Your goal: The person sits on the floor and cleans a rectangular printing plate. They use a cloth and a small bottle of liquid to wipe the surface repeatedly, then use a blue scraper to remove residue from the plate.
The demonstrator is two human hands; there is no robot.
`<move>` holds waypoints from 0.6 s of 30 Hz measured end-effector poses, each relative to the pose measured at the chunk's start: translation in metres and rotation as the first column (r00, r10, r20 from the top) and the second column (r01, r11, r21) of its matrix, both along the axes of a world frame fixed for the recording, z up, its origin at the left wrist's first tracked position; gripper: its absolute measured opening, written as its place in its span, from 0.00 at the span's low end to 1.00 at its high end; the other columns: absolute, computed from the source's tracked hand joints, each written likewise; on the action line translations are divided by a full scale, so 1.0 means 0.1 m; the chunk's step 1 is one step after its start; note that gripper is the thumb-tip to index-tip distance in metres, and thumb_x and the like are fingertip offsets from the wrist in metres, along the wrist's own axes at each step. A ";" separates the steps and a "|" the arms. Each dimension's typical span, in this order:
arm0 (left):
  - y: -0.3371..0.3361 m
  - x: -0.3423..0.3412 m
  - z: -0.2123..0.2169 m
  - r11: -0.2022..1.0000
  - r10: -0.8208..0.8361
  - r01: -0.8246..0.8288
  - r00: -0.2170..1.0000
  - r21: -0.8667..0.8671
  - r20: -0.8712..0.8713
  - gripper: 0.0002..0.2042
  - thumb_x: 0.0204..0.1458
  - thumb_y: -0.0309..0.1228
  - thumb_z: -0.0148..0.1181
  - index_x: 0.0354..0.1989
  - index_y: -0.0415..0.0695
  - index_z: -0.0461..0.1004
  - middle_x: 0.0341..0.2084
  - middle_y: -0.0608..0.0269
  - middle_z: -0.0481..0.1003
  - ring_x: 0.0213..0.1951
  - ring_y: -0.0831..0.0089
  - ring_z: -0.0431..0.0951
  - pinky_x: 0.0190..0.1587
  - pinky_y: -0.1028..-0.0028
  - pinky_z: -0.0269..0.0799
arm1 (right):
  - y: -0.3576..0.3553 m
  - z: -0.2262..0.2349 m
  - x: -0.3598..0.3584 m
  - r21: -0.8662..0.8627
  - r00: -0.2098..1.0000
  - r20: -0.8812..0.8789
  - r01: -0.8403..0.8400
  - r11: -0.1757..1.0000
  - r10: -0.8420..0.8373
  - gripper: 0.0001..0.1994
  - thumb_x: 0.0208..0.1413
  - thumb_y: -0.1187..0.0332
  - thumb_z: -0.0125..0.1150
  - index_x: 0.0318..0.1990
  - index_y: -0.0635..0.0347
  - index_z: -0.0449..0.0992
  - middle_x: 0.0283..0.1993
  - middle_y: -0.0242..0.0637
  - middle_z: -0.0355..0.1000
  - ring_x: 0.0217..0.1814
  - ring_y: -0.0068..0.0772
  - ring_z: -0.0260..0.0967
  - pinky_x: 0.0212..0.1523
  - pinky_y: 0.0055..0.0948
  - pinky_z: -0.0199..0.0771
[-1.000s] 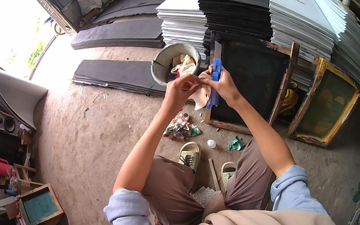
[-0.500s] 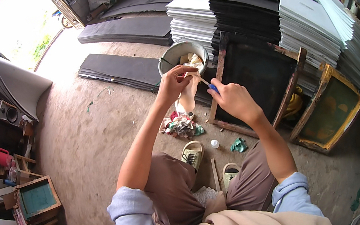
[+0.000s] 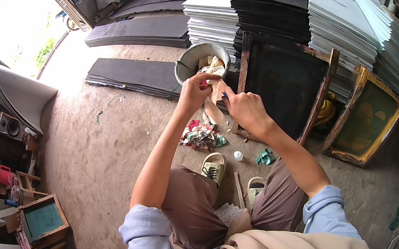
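My left hand [image 3: 191,94] is closed, its fingertips pinching the upper end of a thin beige strip [image 3: 214,113], which looks like cloth or soft sheet. The strip hangs down below the hands with its lower end loose. Close by on the right, my right hand [image 3: 248,110] grips a small blue-handled tool [image 3: 224,94], mostly covered by the fingers; its tip meets the strip near my left fingertips. Just beyond the hands stands a grey bucket [image 3: 184,63] holding crumpled pale scraps [image 3: 212,64]. A heap of coloured scraps [image 3: 200,136] lies on the floor beneath the strip.
Wood-framed screens lean at the right, one dark [image 3: 287,82], one yellow-edged [image 3: 366,121]. Behind rise stacks of white sheets [image 3: 210,10] and black sheets [image 3: 269,6]. A small white bottle [image 3: 238,156] and a green crumpled scrap [image 3: 264,157] lie near my shoes.
My right hand has shifted slightly left and down, and its tool is now closer to my left fingertips. The strip's hanging end has swung to the right.
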State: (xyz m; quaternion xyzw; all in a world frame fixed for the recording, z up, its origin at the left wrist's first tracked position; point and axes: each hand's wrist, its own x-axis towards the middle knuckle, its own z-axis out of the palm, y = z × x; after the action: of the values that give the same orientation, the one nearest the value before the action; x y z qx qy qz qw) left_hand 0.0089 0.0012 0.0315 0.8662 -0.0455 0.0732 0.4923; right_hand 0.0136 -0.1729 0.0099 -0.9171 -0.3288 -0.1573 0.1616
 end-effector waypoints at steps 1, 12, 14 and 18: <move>0.01 0.01 -0.02 1.000 -0.007 0.008 1.000 -0.007 0.026 0.20 0.43 0.13 0.50 0.44 0.43 0.79 0.46 0.66 0.75 0.34 0.85 0.76 0.39 0.83 0.73 | 0.01 0.01 -0.01 -0.012 1.000 0.011 -0.005 1.000 0.005 0.19 0.55 0.67 0.51 0.55 0.61 0.66 0.19 0.44 0.74 0.24 0.42 0.77 0.26 0.37 0.77; -0.02 0.02 -0.17 0.996 0.081 -0.082 0.996 0.030 0.040 0.17 0.41 0.18 0.54 0.39 0.45 0.82 0.25 0.61 0.78 0.21 0.83 0.69 0.26 0.78 0.66 | 0.16 -0.11 0.00 -0.049 0.994 -0.093 0.060 0.997 -0.065 0.10 0.54 0.71 0.50 0.42 0.64 0.69 0.25 0.48 0.76 0.29 0.46 0.78 0.30 0.39 0.79; 0.01 0.04 -0.24 0.993 0.109 -0.108 0.994 0.056 -0.018 0.16 0.41 0.18 0.54 0.38 0.45 0.82 0.22 0.61 0.78 0.21 0.82 0.69 0.26 0.77 0.67 | 0.19 -0.11 -0.03 -0.045 0.985 -0.161 0.062 0.997 -0.069 0.10 0.54 0.71 0.49 0.42 0.65 0.69 0.27 0.50 0.76 0.32 0.48 0.78 0.31 0.41 0.79; 0.05 0.05 -0.33 0.996 0.083 -0.082 0.996 0.029 -0.032 0.16 0.41 0.19 0.54 0.38 0.45 0.82 0.23 0.61 0.79 0.24 0.82 0.73 0.31 0.76 0.70 | 0.22 -0.19 -0.07 -0.059 0.953 -0.300 0.034 0.998 -0.050 0.10 0.56 0.69 0.49 0.41 0.65 0.70 0.30 0.53 0.76 0.36 0.51 0.77 0.35 0.44 0.79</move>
State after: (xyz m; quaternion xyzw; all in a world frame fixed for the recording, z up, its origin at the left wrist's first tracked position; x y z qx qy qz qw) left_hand 0.0144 0.0063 -0.0017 0.8751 -0.0025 0.0783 0.4775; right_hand 0.0069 -0.1513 -0.0090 -0.9411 -0.2848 -0.0105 0.1820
